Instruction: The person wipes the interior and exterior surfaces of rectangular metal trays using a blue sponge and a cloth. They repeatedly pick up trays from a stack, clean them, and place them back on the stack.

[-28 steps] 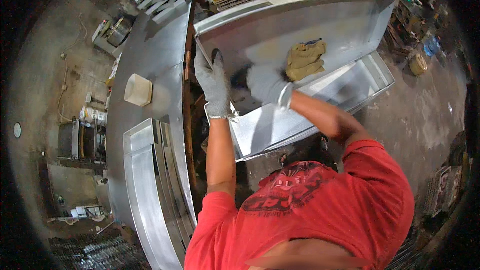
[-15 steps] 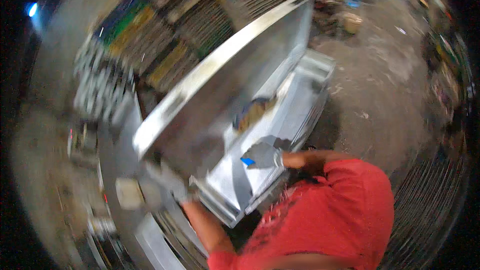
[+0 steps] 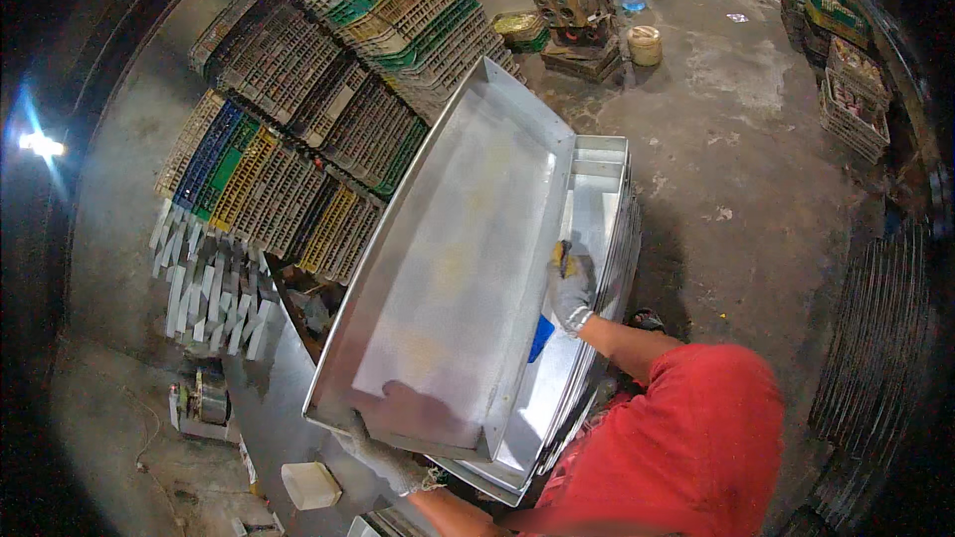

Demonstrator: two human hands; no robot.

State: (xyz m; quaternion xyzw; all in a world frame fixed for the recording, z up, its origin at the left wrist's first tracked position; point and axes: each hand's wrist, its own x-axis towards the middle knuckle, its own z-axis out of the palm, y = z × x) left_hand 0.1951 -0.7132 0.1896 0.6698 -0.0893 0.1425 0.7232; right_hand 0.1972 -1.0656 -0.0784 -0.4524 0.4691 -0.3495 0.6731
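Near stacked crates point(image 3: 298, 70), two gloved hands point(image 3: 571, 300) point(image 3: 393, 465) apparently touch one upper tray point(image 3: 448, 268)

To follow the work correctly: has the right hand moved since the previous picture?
Yes. Against the lower metal tray, the gloved right hand has moved toward the tray's far end.
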